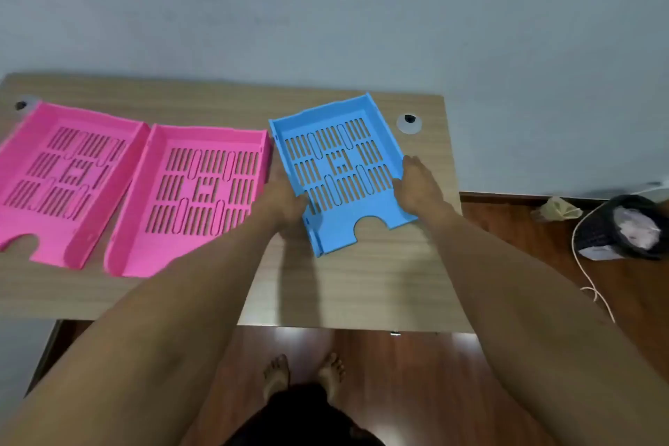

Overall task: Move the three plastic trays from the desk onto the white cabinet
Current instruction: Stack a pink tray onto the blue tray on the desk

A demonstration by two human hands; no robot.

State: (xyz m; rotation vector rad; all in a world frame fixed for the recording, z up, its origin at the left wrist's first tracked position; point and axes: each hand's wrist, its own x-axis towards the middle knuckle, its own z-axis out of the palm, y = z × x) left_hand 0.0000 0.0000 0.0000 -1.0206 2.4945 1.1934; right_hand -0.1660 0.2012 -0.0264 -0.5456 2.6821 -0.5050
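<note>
Three slotted plastic trays lie on the wooden desk (362,286). A blue tray (340,170) sits at the right, turned slightly. My left hand (286,199) grips its left side wall and my right hand (420,185) grips its right side wall. Whether the blue tray is lifted off the desk I cannot tell. Two pink trays lie flat to the left: the middle pink tray (195,199) touches the far-left pink tray (61,177), which runs off the frame's left edge. No white cabinet is in view.
A grey wall stands behind the desk. Cable grommets (409,121) sit in the desk's back corners. Right of the desk, on the wooden floor, are a dark waste basket (622,228), a white cord (593,286) and crumpled paper. My bare feet (304,373) stand below the desk's front edge.
</note>
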